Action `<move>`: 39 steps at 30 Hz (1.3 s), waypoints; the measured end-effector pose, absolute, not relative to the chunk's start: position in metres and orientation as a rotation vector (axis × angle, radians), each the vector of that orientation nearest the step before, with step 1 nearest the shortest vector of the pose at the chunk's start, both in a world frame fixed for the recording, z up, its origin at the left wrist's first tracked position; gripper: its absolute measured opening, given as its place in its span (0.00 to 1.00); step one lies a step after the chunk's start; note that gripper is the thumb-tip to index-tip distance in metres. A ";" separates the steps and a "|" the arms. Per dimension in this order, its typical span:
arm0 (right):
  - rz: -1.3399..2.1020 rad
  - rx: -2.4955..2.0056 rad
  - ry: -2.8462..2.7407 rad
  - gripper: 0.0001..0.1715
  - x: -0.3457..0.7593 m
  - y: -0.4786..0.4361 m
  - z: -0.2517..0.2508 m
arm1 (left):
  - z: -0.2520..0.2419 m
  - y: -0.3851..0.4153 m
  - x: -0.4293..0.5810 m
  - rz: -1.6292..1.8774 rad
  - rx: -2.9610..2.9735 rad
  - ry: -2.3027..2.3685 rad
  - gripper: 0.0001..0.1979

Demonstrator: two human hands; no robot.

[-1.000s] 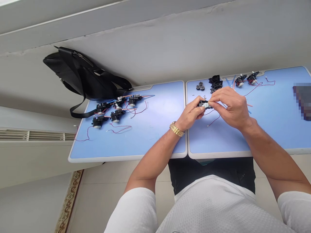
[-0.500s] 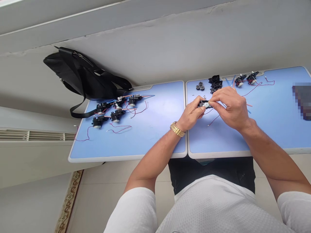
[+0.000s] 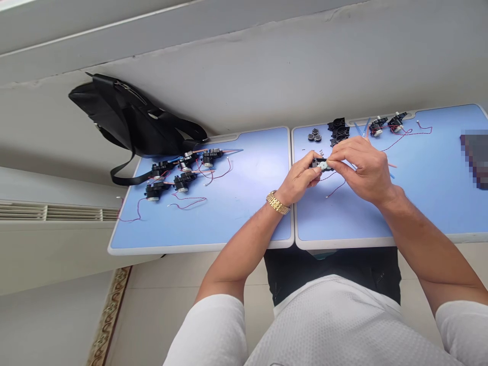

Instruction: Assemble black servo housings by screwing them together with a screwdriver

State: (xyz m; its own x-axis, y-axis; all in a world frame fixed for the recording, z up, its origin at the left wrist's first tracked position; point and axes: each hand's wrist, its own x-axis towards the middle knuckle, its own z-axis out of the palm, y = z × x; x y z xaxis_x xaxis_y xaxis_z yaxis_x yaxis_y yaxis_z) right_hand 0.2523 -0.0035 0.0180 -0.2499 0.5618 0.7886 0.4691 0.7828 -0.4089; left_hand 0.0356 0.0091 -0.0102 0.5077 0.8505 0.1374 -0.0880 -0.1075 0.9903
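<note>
My left hand point(image 3: 299, 179), with a gold watch at its wrist, is closed on the left end of a small black plastic assembly point(image 3: 322, 164). A pale, whitish-green piece shows on the assembly's face, between my two hands. Thumb and forefinger of my right hand point(image 3: 360, 165) pinch together at its right end; the exact spot they grip is hidden. Thin dark red twisted wires point(image 3: 335, 190) trail below it onto the blue table point(image 3: 343, 218). Beyond my right hand lie blue and orange tubes point(image 3: 364, 129), partly covered by it.
Black plastic housings point(image 3: 338, 133) and round metallic pieces point(image 3: 314, 135) lie behind my hands. Two wired black assemblies point(image 3: 396, 121) sit at the back right, several more point(image 3: 185, 180) on the left table. A black bag point(image 3: 133, 117) leans on the wall. A dark, pixelated object point(image 3: 475, 157) is far right.
Both hands stay in almost the same place on the black assembly. The pale piece between them looks slightly tilted compared with before.
</note>
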 end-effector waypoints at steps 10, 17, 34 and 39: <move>0.294 -0.674 -1.862 0.06 0.255 0.000 0.025 | -0.005 0.010 0.030 0.946 1.431 0.610 0.23; 0.301 -0.715 -1.892 0.09 0.255 -0.003 0.024 | -0.009 0.011 0.033 0.901 1.409 0.622 0.22; 0.166 -0.648 -1.951 0.07 0.253 -0.005 0.027 | -0.007 0.012 0.026 0.889 1.467 0.627 0.23; 0.178 -0.701 -1.939 0.08 0.253 -0.003 0.024 | -0.006 0.012 0.026 0.914 1.503 0.631 0.24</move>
